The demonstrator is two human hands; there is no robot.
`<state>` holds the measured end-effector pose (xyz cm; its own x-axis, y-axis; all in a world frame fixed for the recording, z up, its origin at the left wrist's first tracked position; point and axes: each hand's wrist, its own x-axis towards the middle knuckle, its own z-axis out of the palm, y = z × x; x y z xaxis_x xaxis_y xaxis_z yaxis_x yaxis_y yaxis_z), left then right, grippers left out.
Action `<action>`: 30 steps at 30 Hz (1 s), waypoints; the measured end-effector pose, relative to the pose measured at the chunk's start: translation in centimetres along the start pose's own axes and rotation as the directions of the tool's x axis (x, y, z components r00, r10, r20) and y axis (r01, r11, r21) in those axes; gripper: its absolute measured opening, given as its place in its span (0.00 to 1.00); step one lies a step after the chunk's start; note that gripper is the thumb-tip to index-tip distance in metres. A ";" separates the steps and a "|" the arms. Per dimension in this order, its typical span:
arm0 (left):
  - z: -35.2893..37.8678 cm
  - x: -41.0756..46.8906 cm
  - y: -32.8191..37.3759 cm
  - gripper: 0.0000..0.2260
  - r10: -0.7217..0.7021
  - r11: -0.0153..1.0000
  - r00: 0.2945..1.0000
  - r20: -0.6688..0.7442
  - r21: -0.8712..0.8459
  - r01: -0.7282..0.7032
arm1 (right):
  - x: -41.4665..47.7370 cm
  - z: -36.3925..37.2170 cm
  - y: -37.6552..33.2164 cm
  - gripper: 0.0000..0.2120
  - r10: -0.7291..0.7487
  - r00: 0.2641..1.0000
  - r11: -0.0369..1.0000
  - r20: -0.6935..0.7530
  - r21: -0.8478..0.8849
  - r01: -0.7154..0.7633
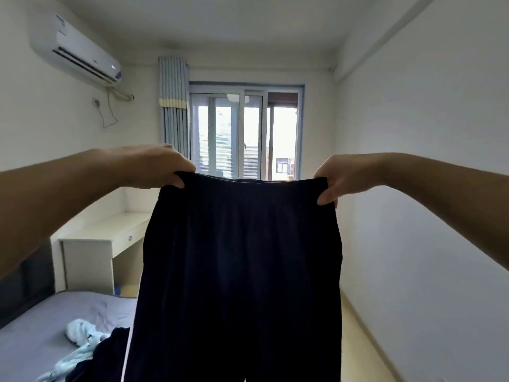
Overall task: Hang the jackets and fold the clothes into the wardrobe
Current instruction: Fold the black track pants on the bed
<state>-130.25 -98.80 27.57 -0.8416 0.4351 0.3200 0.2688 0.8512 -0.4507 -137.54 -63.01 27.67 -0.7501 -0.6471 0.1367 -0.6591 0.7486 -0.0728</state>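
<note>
A bedroom in a home. At 8 o'clock lies a bed (33, 326) with a grey-lilac sheet and a dark padded headboard (24, 282) against the wall; a crumpled light blue garment (80, 334) and a dark garment (107, 354) lie on it. Just past the bed's end, at 9 o'clock, stands a plain white desk (110, 227). High at 10 o'clock a wall air conditioner (74, 51) hangs, its cord running to a socket (96, 102). At 12 o'clock, a sliding window (242, 133) with a striped curtain (173, 106) drawn aside. White walls, pale floor.

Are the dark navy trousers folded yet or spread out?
Spread out: left hand and right hand grip the dark navy trousers by the waistband, hanging full-width, unfolded.
</note>
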 end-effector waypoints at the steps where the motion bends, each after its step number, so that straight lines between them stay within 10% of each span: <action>1: 0.0 0.1 -0.1 0.04 0.011 1.000 0.997 -0.075 0.013 -0.010 | 0.3 -0.1 0.1 0.09 0.008 0.999 0.998 -0.052 -0.059 -0.011; 3: 0.1 0.5 -0.2 0.04 0.003 1.000 0.980 -0.197 0.006 -0.002 | 0.8 -0.5 0.4 0.07 0.026 0.979 0.987 -0.201 -0.150 -0.057; 7: 0.9 1.1 0.8 0.14 -0.104 0.992 0.993 0.061 -0.062 0.107 | 1.2 0.2 0.6 0.04 0.081 0.997 0.979 0.002 -0.188 -0.079; 10: 0.3 1.6 0.6 0.18 -0.158 0.983 0.987 0.028 -0.094 0.160 | 1.2 0.2 0.8 0.03 0.034 0.988 0.988 -0.148 -0.143 -0.055; 18: -0.3 1.3 0.4 0.07 -0.114 0.993 0.981 -0.154 -0.044 0.109 | -0.1 0.2 1.8 0.04 -0.010 0.972 0.877 -0.234 0.464 0.121; 22: -0.8 1.0 0.3 0.11 -0.140 0.955 0.982 -0.127 -0.280 0.100 | -0.3 0.0 2.2 0.13 -0.007 0.979 0.805 -0.205 0.579 0.127; 26: 0.1 0.9 0.8 0.06 -0.258 0.770 0.962 0.089 -0.583 0.260 | -0.4 0.7 2.8 0.06 0.001 0.980 0.772 -0.200 0.623 0.126; 30: 2.5 0.0 1.9 0.06 -0.351 0.295 0.922 0.164 -0.915 0.275 | -0.5 3.5 4.0 0.10 0.099 0.985 0.575 -0.144 0.816 0.062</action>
<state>-130.89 -97.97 24.59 -0.9470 0.0541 0.3166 0.2765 0.6389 0.7179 -139.99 -60.21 23.87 -0.7956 -0.5425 0.2695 -0.4701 0.2724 -0.8396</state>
